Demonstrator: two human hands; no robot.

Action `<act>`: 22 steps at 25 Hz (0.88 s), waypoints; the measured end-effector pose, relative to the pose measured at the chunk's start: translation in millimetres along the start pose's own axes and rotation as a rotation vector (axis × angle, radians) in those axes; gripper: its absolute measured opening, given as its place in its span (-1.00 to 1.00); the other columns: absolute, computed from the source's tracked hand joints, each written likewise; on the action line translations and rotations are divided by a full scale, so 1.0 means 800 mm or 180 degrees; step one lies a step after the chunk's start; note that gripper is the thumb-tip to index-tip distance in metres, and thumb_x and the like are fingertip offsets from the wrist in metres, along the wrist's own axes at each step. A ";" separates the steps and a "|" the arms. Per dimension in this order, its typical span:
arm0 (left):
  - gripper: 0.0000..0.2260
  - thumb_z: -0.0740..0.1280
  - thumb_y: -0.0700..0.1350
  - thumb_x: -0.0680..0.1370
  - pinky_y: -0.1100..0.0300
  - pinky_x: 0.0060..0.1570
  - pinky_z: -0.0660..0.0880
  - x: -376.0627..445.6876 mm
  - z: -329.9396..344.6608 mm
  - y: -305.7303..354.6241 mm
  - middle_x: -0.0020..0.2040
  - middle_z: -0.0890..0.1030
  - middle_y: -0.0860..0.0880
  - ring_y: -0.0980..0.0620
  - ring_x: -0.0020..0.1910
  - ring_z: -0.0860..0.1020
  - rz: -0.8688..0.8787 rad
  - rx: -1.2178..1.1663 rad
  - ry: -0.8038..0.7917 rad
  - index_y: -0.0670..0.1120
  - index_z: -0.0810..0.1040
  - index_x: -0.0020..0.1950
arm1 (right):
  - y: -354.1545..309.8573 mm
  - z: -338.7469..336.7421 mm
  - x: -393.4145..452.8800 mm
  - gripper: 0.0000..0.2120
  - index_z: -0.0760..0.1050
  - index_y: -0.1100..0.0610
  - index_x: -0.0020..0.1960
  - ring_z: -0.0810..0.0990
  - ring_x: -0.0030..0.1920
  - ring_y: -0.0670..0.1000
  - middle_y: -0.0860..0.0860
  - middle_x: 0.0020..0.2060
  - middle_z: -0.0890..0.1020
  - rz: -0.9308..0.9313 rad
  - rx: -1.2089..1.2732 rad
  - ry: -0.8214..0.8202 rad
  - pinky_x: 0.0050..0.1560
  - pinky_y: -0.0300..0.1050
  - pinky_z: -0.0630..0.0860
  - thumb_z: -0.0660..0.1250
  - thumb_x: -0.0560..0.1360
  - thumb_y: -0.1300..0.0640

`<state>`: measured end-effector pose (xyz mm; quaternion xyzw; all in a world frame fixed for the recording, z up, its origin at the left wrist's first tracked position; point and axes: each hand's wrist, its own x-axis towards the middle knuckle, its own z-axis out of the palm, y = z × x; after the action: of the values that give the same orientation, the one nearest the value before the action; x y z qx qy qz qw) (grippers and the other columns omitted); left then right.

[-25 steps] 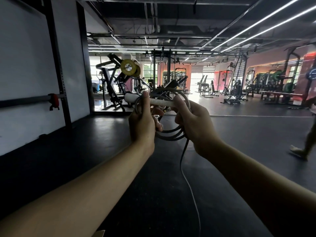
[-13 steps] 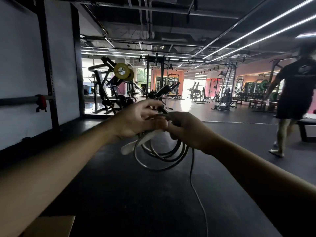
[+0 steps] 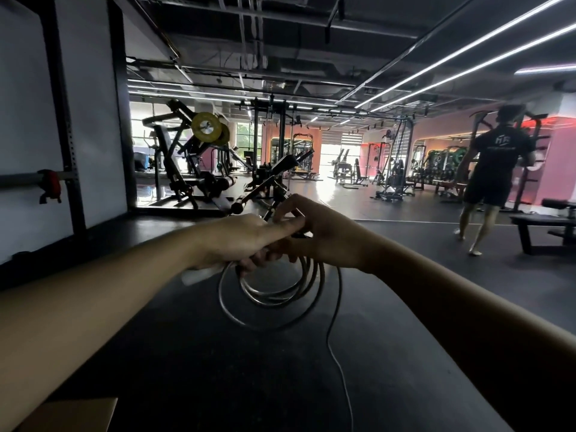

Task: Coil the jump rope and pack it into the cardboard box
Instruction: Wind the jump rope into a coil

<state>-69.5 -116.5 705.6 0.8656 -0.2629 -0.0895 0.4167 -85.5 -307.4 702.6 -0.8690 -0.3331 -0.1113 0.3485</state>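
Observation:
The jump rope [image 3: 274, 299] hangs in several grey loops below my two hands at the centre of the view. My left hand [image 3: 237, 241] is closed around the top of the loops and a white handle [image 3: 199, 275] that sticks out to the left under it. My right hand [image 3: 324, 235] pinches the rope at the top of the coil, touching my left fingers. A loose thin tail of rope [image 3: 339, 369] drops from the coil toward the floor at the bottom. A corner of the cardboard box [image 3: 71, 414] shows at the bottom left.
Dark rubber gym floor [image 3: 218, 369] lies below. A white wall with a black rack upright [image 3: 65, 120] stands at left. Weight machines [image 3: 193, 169] fill the middle distance. A person in dark clothes [image 3: 489, 179] walks away at right, beside a bench [image 3: 548, 226].
The coil has turned from upright in front of my hands to hanging below them, and the handle now points down left. The view shifted right and the walking person moved farther away.

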 end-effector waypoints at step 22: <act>-0.69 0.33 0.13 0.59 0.22 -0.26 0.43 0.028 0.033 0.016 -0.49 0.47 0.14 0.20 -0.47 0.48 0.0678 -0.3675 0.2615 0.01 0.47 -0.27 | -0.010 0.092 0.015 -0.66 0.58 0.24 0.07 0.39 -0.46 0.01 0.01 -0.50 0.47 0.0449 0.2405 0.2039 -0.50 -0.20 0.23 0.38 0.59 -0.07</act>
<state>-65.6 -153.0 700.0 0.4404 -0.0784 0.1600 0.8800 -84.8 -247.0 658.4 -0.6247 -0.1668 -0.2203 0.7304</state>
